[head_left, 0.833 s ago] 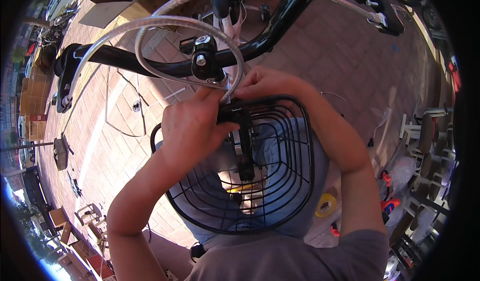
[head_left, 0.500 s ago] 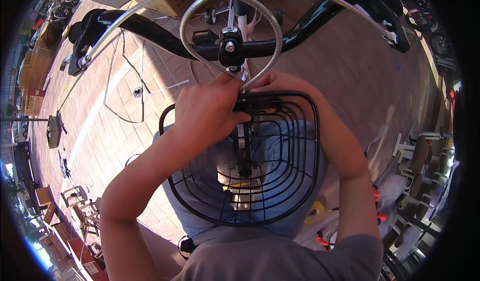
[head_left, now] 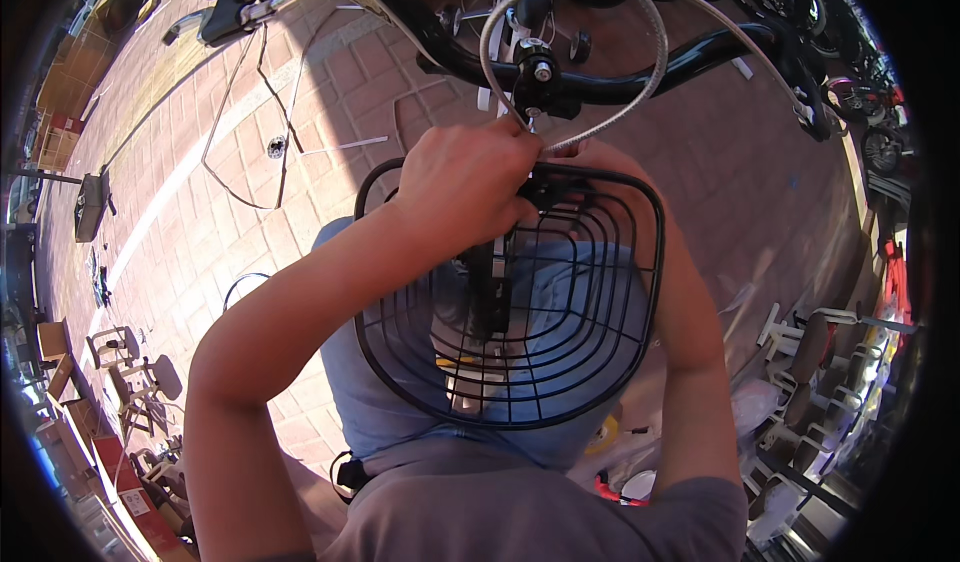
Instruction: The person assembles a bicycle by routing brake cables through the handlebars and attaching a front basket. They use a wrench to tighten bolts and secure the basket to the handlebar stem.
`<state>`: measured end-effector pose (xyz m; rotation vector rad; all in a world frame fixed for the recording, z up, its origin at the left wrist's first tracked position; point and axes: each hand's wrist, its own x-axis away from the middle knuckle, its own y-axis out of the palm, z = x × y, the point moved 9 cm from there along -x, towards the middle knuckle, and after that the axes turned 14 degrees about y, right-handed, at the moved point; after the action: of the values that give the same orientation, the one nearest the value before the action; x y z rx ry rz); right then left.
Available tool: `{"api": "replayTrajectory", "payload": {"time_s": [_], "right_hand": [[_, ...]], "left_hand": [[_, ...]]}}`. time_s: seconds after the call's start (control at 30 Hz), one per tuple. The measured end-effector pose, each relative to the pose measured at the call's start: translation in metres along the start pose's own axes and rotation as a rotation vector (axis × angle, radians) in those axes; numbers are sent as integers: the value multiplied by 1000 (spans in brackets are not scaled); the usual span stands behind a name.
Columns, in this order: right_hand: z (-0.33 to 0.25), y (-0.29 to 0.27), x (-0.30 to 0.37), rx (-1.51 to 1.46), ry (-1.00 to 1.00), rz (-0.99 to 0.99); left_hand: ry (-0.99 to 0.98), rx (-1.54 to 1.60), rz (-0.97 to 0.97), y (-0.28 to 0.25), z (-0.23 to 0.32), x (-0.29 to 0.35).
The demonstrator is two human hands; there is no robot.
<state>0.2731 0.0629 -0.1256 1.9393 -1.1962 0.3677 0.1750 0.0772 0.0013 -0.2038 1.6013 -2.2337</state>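
Observation:
A black wire bicycle basket [head_left: 540, 424] hangs between my knees, its open top facing up. My left hand [head_left: 465, 177] is closed over the far rim, with the thumb inside the basket. On the outside of that same rim, to the right, my right hand [head_left: 612, 165] curls against the basket; its fingertips are partly hidden by the wires and my left hand. Just beyond both hands is the stem clamp [head_left: 538, 67] of a black handlebar [head_left: 640, 84]. A silver brake cable [head_left: 655, 22] loops over the clamp and comes down close to my fingers.
Black brake levers [head_left: 815, 112] sit at the handlebar ends. White straps [head_left: 345, 145] lie on the brick paving to the left. Cardboard boxes [head_left: 65, 112] stand far left, and bicycle parts [head_left: 810, 347] are piled at right. A yellow tape roll [head_left: 603, 436] lies by my right knee.
The handlebar and basket have shifted right and up in the view, and the bar's left end sits higher than its right. Both hands stay at the basket's far rim.

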Motion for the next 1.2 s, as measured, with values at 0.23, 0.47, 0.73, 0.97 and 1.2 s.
{"api": "replayTrajectory", "payload": {"time_s": [0.23,0.47,0.73,0.97,1.2], "right_hand": [[-2,2,11,1,71,196],[9,-10,-7,75,30,224],[14,-4,0,-94,-4,96],[15,-11,-9,-82,-41,-12],[14,-7,0,-27,26,117]], "left_hand": [[-25,13,-13,-2,0,-2],[-70,32,-68,3,-3,-5],[-105,43,-122,3,-5,-6],[-11,50,-110,8,-7,-11],[-143,90,-229,16,-12,-10]]}}
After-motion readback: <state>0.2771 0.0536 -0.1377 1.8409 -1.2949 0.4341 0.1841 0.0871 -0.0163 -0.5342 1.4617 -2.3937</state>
